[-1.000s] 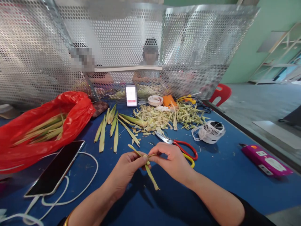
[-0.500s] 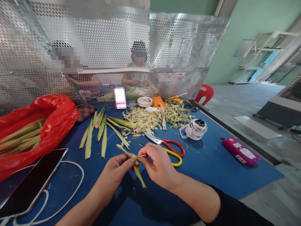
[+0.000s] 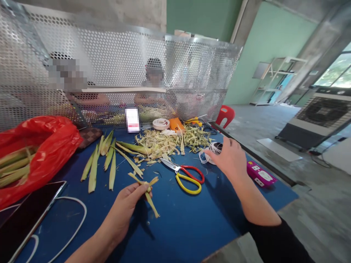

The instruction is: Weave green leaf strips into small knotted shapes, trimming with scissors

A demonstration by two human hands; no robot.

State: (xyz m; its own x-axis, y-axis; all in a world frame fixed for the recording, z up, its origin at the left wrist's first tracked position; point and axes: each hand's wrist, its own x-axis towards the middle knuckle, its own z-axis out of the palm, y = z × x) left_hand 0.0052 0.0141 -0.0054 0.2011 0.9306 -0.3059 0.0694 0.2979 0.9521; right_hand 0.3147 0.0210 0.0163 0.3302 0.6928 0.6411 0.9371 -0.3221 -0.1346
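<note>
My left hand point(image 3: 132, 199) pinches crossed strips of pale green husk point(image 3: 152, 206) between thumb and fingers, above the blue table. Out to the right, my right hand point(image 3: 231, 157) is open, fingers apart, over a roll of white ribbon point(image 3: 210, 156) that it partly hides; whether it touches the roll I cannot tell. Between the hands lie scissors point(image 3: 176, 170) with one red and one yellow handle, blades pointing to the upper left. Several husk leaves point(image 3: 93, 173) lie to the left, beside a heap of husk scraps point(image 3: 159, 142).
A red plastic bag point(image 3: 59, 140) holding husks and a large phone point(image 3: 30, 219) with a white cable are at left. A purple packet point(image 3: 261, 174) sits near the right edge. Behind stand a lit phone point(image 3: 132, 119), a tape roll point(image 3: 161, 124) and a perforated screen point(image 3: 115, 54), with people beyond it.
My right hand has left the husk strips and moved right to the white ribbon roll, its fingers opening. The left hand still holds the strips. The view has turned somewhat right.
</note>
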